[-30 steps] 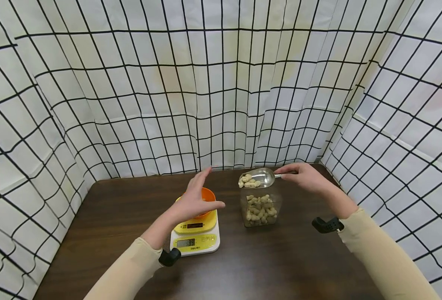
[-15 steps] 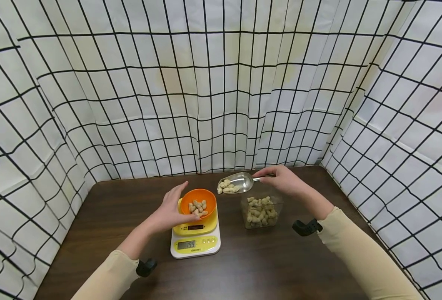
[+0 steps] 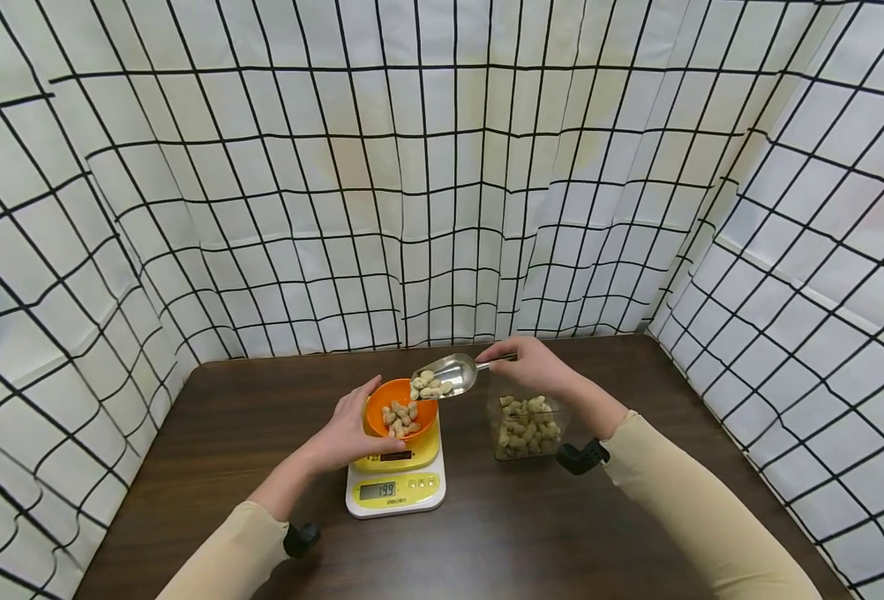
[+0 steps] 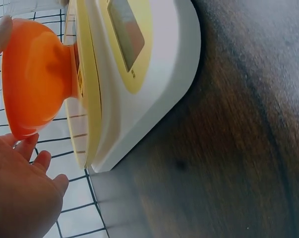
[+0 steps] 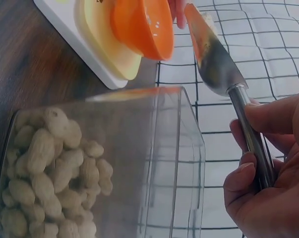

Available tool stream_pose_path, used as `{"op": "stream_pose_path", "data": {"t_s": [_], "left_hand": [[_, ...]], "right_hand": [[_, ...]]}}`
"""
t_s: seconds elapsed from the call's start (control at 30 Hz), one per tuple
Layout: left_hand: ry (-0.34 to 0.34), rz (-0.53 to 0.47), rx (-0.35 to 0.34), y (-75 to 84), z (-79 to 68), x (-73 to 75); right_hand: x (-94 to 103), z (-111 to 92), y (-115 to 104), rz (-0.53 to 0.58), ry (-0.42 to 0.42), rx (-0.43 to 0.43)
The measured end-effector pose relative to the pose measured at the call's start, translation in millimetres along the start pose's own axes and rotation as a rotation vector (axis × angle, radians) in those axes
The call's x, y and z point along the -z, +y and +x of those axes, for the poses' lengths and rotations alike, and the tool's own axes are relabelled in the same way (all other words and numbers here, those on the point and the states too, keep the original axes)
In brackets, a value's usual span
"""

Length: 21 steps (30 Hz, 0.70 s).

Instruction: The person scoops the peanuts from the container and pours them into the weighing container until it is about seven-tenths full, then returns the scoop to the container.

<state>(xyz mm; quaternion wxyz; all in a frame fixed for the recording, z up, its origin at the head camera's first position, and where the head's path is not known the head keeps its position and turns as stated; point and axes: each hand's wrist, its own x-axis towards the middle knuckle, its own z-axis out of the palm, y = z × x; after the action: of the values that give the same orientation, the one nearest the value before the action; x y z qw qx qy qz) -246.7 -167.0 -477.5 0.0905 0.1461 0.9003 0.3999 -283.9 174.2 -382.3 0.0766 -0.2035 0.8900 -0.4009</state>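
Note:
An orange bowl (image 3: 387, 398) with several peanuts in it sits on a yellow-and-white kitchen scale (image 3: 397, 493), whose display appears to read 19.9. My left hand (image 3: 340, 436) spreads loosely around the bowl's left side, thumb in front and fingers behind. In the left wrist view, the fingertips (image 4: 26, 147) lie at the rim; firm contact cannot be told. My right hand (image 3: 529, 365) grips the handle of a metal scoop (image 3: 458, 372). Peanuts (image 3: 428, 385) lie towards the scoop's front end, which is over the bowl's right rim.
A clear plastic container (image 5: 161, 148) partly filled with peanuts (image 5: 55, 173) stands right of the scale, below my right forearm. The dark wooden table (image 3: 262, 417) has a white grid-patterned curtain (image 3: 442, 167) behind it and at both sides.
My right hand has carried the scoop of peanuts leftwards, from above the clear container to the bowl's right rim. My left hand has shifted left, from over the bowl to around its side.

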Motion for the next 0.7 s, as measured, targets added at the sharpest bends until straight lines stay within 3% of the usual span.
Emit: {"op": "stream_pose_path", "data": {"t_s": [0.2,0.53,0.7], "left_hand": [[0.004,0.003,0.007,0.5,1.6,-2.3],[-0.002,-0.004,0.005,-0.2,2.9,-1.8],[0.000,0.000,0.004,-1.2,3.5,-1.6]], "right_hand": [[-11.3,7.5,-6.0,-0.067,-0.001,0.035],[-14.7,8.0,-16.0,-0.310,0.087,0.158],[-8.6,5.9,-14.6,-0.317,0.106,0.155]]}}
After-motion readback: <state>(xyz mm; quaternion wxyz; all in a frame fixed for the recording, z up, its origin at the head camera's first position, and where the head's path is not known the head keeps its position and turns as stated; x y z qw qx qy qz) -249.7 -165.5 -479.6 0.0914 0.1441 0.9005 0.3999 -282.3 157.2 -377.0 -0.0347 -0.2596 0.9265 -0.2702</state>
